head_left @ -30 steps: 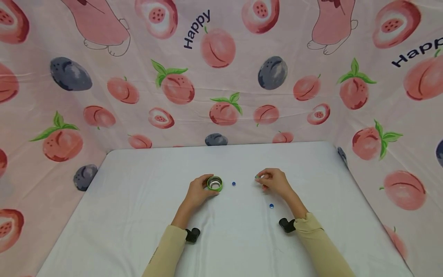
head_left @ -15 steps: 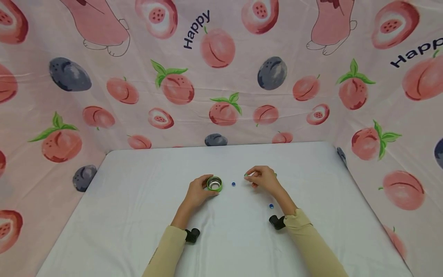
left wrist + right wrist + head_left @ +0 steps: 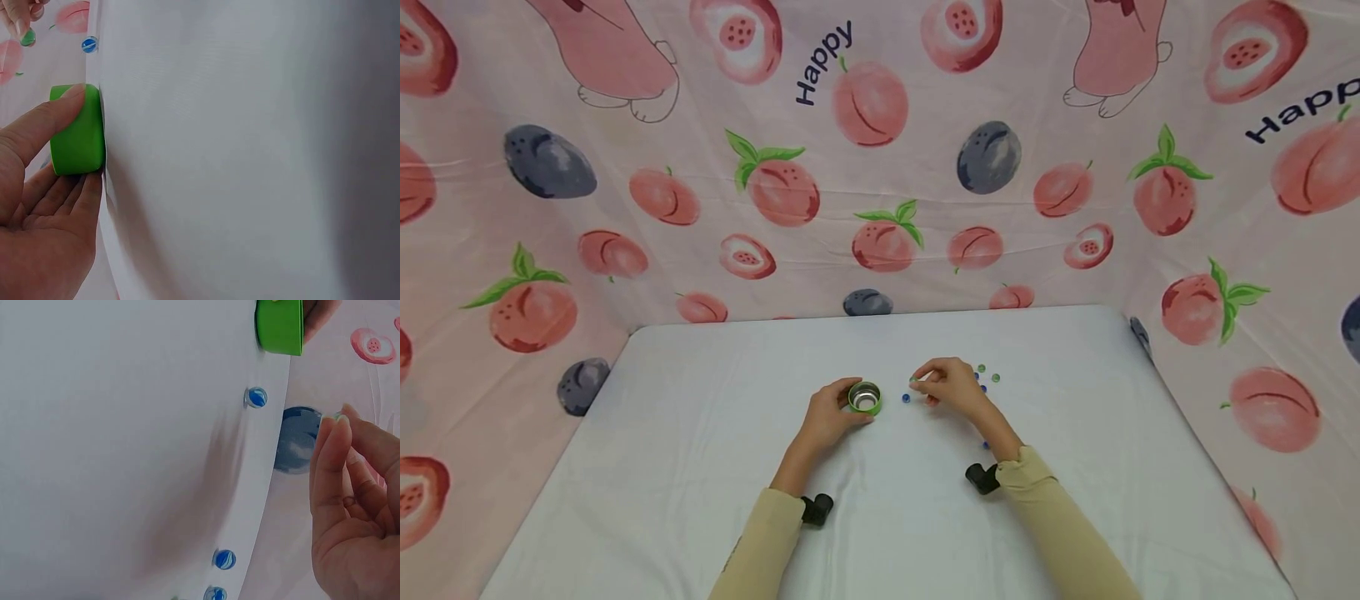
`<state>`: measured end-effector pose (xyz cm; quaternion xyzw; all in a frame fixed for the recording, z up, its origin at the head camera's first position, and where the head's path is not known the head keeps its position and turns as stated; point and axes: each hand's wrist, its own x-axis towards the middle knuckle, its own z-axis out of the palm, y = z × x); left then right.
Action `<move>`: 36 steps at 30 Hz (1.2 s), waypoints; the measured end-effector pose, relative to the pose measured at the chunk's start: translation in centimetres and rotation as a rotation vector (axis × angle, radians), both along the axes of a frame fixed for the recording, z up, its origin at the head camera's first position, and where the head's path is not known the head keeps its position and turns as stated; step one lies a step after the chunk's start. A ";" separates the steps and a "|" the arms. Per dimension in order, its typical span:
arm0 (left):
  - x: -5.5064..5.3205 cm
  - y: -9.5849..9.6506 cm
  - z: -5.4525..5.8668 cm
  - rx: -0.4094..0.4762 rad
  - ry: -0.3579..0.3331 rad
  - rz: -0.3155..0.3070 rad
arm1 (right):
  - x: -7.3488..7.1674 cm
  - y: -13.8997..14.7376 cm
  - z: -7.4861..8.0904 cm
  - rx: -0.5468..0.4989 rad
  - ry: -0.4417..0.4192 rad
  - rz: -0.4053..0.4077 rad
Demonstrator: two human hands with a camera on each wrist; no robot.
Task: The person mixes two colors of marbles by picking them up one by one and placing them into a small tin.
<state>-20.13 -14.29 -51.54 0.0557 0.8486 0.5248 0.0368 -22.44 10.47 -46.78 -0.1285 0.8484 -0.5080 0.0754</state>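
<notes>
My left hand (image 3: 831,415) holds a small, short green cup (image 3: 78,140) from its left side, thumb on the near side and fingers behind. The cup stands upright on the white table, and its silvery metal inside shows from above. Between the fingertips and thumb of my right hand (image 3: 953,387) is a green marble (image 3: 28,38), held over the table to the right of the cup. In the right wrist view the fingers hide nearly all of it. A blue marble (image 3: 906,398) lies on the table between the cup and my right hand.
Two green marbles (image 3: 981,368) and several blue marbles (image 3: 224,559) lie behind and beside my right hand. Another blue marble (image 3: 986,445) sits near the right wrist. A pink fruit-patterned cloth (image 3: 917,167) hangs around the back and sides of the white table (image 3: 737,467).
My right hand has moved left toward the cup with the green marble, uncovering other marbles behind it. The left hand and cup have stayed in place.
</notes>
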 end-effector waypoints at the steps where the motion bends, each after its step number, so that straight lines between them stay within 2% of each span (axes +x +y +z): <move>1: 0.0 0.0 0.0 -0.002 -0.001 0.001 | 0.0 -0.2 0.0 0.001 0.001 0.005; 10: -0.2 0.0 0.0 0.004 -0.002 -0.006 | -0.3 -1.7 -0.6 -0.009 -0.025 0.037; 18: -0.3 -0.3 0.0 0.012 0.007 -0.019 | -0.4 -3.2 -1.1 -0.030 -0.010 0.072; 36: -0.4 -0.5 -0.1 0.025 -0.004 -0.033 | -0.3 -5.4 -2.2 -0.055 -0.049 0.098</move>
